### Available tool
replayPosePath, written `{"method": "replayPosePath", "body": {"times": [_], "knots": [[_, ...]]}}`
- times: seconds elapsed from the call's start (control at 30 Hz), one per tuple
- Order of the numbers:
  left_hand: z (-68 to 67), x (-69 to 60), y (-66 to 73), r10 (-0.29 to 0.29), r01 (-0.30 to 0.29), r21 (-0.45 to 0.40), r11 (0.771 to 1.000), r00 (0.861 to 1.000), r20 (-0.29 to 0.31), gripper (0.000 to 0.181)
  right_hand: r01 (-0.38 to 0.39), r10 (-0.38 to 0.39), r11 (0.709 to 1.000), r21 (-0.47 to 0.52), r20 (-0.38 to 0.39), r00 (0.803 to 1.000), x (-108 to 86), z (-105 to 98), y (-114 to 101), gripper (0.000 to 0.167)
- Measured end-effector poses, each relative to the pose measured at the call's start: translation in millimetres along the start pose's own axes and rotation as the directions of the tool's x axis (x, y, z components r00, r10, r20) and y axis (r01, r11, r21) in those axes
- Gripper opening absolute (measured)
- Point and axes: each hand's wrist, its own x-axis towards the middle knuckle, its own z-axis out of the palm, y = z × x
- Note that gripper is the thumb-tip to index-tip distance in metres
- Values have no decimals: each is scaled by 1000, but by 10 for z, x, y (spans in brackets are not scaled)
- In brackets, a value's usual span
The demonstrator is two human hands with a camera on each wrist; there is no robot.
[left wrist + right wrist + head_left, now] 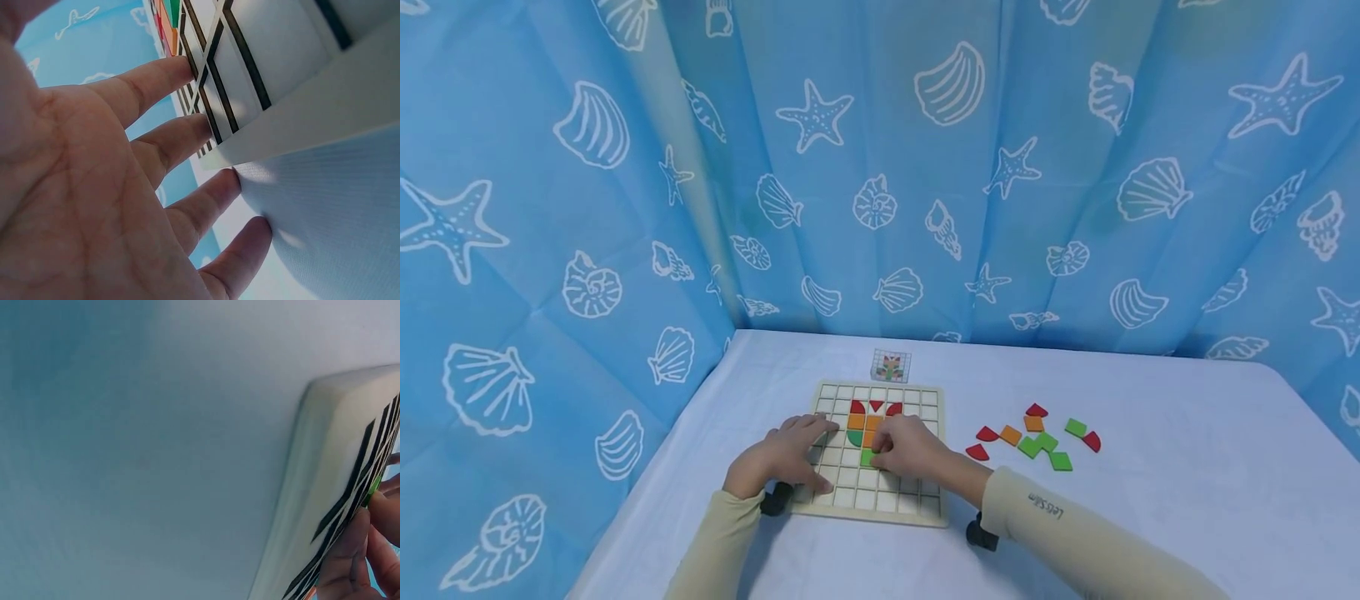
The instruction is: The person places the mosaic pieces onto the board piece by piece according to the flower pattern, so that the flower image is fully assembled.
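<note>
A pale gridded board (880, 517) lies on the white table. Red, orange and green pieces fill several cells in its upper middle. My left hand (786, 454) rests on the board's left side, fingers spread; in the left wrist view two fingertips of the hand (81, 175) touch the board (300, 128) and two lie beyond its edge. My right hand (912, 448) is over the middle of the grid, at a green square (867, 457) below the orange ones. The right wrist view shows the hand (362, 556) pinching a green piece (373, 487) against the board (322, 462).
Loose red, orange and green pieces (1028, 447) lie right of the board. A small pattern card (891, 366) stands behind the board's top edge. Blue curtains (880, 167) with white shells hang behind the table (1187, 467) and on its left.
</note>
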Motion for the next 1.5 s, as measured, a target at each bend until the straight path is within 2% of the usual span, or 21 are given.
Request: {"method": "replayPosePath", "body": {"times": [0.27,0.4,0.6,0.93,1.27,1.5], "knots": [[-7,5,14,8,-8,1,1000,1000,3,85,44,-47,995,85,32,998,12,-71,107,11],[1,-7,18,-10,10,6,1000,1000,8,85,79,-85,988,133,38,996,10,-116,147,16],[10,18,12,-28,28,22,999,1000,-3,86,80,-90,976,201,38,995,-30,-251,232,24],[-3,17,-12,-11,11,31,999,1000,-7,87,-41,50,977,208,-38,998,-74,-608,499,29],[13,5,-2,-4,4,23,1000,1000,-7,86,-109,118,980,167,-44,992,-207,-956,712,37],[20,16,11,-19,19,32,999,1000,-3,87,-135,140,987,89,-50,989,-377,-1073,834,37]]}}
